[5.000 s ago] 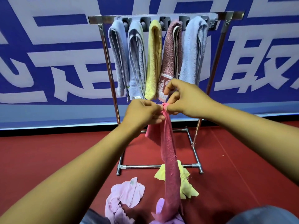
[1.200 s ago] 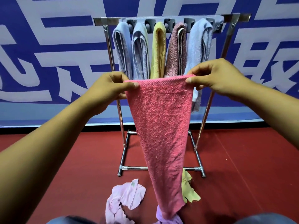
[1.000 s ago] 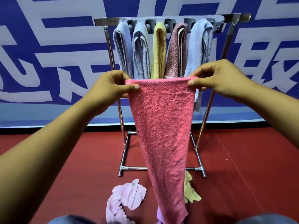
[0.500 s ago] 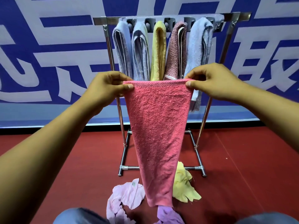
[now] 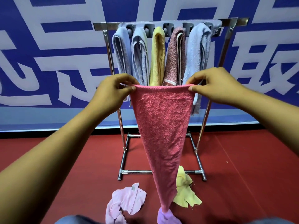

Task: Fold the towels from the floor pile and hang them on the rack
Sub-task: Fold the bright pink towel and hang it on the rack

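Head view | both hands pinch pink towel (image 5: 161, 126) top corners (unchanged) | hem now lower, tip meeting purple cloth (image 5: 168, 218)

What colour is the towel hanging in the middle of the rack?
Yellow: the middle towel on the rack, clearest in the head view.

An indoor staged space, more like a sports hall or demonstration area than a home. The floor is a smooth dark red mat (image 5: 242, 167) of the kind laid in gyms. Behind it runs a long blue banner with large white characters (image 5: 56, 62), filling the whole back wall, with a pale blue strip along its base. A freestanding shiny metal towel rack (image 5: 208, 113) stands directly on the mat, with loose cloths lying on the floor before it.
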`<state>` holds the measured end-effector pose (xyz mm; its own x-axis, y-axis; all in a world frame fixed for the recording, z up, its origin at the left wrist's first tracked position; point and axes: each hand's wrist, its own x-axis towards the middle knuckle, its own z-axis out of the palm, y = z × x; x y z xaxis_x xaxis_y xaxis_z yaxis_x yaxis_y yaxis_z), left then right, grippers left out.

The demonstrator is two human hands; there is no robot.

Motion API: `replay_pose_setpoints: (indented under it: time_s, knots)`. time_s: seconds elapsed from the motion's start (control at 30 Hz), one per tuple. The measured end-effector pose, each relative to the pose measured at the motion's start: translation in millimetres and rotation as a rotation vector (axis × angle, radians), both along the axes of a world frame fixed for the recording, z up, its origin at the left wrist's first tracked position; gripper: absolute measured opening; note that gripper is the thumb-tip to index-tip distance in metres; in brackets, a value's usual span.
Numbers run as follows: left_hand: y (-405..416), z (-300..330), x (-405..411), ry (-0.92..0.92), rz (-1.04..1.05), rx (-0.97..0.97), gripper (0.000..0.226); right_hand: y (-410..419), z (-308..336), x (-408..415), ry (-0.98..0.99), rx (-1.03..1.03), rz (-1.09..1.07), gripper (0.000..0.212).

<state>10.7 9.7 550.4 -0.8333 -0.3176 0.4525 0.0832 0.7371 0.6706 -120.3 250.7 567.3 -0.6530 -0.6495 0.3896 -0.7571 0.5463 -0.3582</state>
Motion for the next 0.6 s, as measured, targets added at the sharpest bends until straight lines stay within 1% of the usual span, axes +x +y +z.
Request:
replay_pose_setpoints:
  time_s: [0.13,0.23,0.37,0.43,0.5,0.6]
  knots:
    - [5,1,-2,-0.023,-0.018,-0.077,0.018,5,2,0,0.045,0.053,0.025,0.015]
    - [9,1,-2,-0.029,-0.035,-0.149,0.015,6,3,-1,0.121,0.079,0.096,0.02]
    - [15,3,1,-0.008,-0.053,-0.174,0.014,3,-3,-2,0.251,-0.008,0.21,0.022]
    - [18,4,2,-0.012,-0.088,-0.17,0.012,0,-4,0,0.22,-0.077,0.255,0.024]
    - [21,5,3,-0.011,-0.145,-0.151,0.009,-4,-4,6,0.14,-0.129,0.294,0.027]
    - [27,4,1,-0.04,-0.261,-0.05,0.009,-10,-2,13,0.024,-0.184,0.304,0.028]
